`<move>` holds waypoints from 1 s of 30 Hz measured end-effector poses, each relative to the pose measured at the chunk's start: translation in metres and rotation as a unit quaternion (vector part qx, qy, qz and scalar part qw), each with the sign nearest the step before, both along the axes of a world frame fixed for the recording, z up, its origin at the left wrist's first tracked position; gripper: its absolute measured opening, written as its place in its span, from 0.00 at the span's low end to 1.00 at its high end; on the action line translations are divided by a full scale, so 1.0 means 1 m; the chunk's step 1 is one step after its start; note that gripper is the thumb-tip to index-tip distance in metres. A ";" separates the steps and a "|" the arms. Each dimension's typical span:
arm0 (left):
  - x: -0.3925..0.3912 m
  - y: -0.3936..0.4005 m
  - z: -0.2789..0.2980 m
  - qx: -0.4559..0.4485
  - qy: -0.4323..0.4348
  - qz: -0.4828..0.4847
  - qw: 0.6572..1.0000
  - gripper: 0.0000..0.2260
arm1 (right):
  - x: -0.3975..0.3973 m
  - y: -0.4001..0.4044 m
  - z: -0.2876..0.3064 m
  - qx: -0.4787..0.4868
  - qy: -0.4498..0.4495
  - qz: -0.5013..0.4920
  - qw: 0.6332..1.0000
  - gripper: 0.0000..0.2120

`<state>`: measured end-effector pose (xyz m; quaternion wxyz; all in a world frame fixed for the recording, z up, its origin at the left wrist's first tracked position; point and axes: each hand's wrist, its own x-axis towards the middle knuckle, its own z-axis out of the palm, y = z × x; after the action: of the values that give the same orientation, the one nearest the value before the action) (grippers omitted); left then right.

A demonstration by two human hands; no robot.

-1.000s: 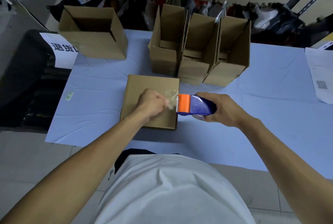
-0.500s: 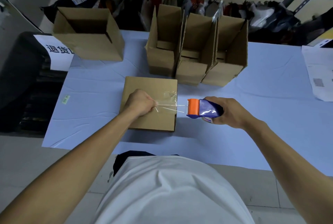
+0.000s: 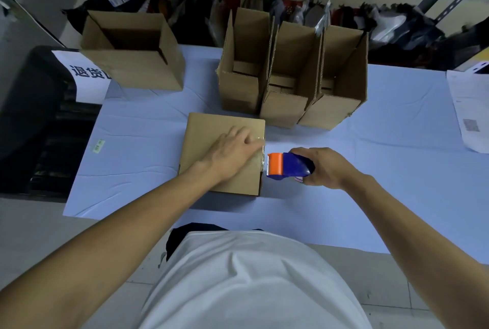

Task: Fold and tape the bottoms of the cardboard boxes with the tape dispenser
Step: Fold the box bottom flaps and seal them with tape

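We had our left hand (image 3: 232,154) flat, fingers straight, pressing the tape (image 3: 260,153) onto the upturned box (image 3: 209,133) near the table's (image 3: 137,143) front edge, while our right hand (image 3: 324,167) gripped the tape dispenser (image 3: 287,167) just beside the box's right side.

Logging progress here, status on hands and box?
Left hand flat on box, pressing tape. Right hand holds dispenser just off the box's right edge. Nothing in the way.
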<state>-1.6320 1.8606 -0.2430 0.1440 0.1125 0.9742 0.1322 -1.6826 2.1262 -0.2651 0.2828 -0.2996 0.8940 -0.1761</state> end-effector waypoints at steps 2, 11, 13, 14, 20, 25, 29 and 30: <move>0.004 0.001 -0.004 -0.001 -0.008 -0.105 0.994 0.16 | 0.000 -0.011 -0.001 0.040 -0.032 -0.027 0.998 0.25; 0.005 0.017 -0.010 0.071 -0.085 0.041 0.993 0.17 | 0.002 0.000 0.003 0.083 -0.154 -0.160 0.972 0.19; 0.006 0.020 -0.010 0.065 -0.086 0.028 0.994 0.17 | 0.008 0.005 0.002 0.042 -0.089 -0.212 0.972 0.20; 0.008 0.020 -0.010 0.053 -0.086 0.009 0.995 0.13 | 0.013 0.006 -0.001 0.022 -0.045 -0.232 0.971 0.21; 0.032 0.016 -0.022 0.064 0.018 -0.002 0.998 0.17 | 0.051 -0.010 -0.028 0.022 0.088 -0.202 0.975 0.18; 0.055 0.026 -0.024 -0.021 0.062 0.176 0.982 0.34 | 0.045 -0.035 -0.022 0.035 0.208 -0.207 0.955 0.13; 0.074 0.026 -0.028 -0.031 -0.052 0.365 0.929 0.55 | 0.016 -0.078 -0.008 -0.102 0.090 -0.187 0.973 0.24; 0.077 0.023 -0.030 -0.022 -0.071 0.381 0.921 0.56 | 0.010 -0.088 -0.007 -0.115 0.061 -0.174 0.976 0.26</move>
<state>-1.5547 1.8840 -0.2725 0.1541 -0.2805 0.9333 0.1630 -1.6728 2.0382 -0.2719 0.1567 -0.1800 0.9218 -0.3055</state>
